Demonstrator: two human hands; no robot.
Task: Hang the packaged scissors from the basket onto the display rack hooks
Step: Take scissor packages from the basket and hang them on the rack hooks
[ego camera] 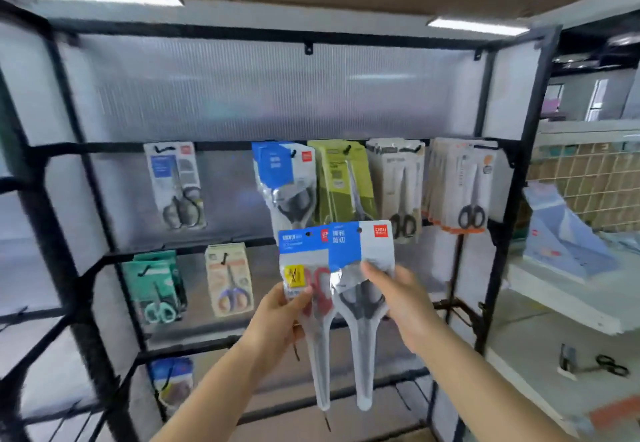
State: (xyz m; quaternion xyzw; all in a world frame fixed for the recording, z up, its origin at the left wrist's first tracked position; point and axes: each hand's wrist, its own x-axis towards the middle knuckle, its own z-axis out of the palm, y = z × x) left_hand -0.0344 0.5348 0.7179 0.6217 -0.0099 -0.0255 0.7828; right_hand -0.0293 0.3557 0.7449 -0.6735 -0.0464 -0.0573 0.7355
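Upright, both scissor packs (341, 303), blade tips down, hang-holes up, side by side

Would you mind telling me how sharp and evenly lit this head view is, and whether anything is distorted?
Head view: motion blur softens the black metal rack frame at the left; the two blue-and-white scissors packages in both hands are sharper; wide-angle bending bows the rack's uprights; ceiling light strips glare, reflecting on the translucent ribbed back panel.

Two scissor packs are held side by side before the display rack (498, 251): the left hand (277, 320) pinches the left pack (304, 268), the right hand (405, 306) grips the right pack (363, 251), which overlaps it. Behind them hang rows of packaged scissors (401, 185), and a shelf (554, 303) stands to the right.
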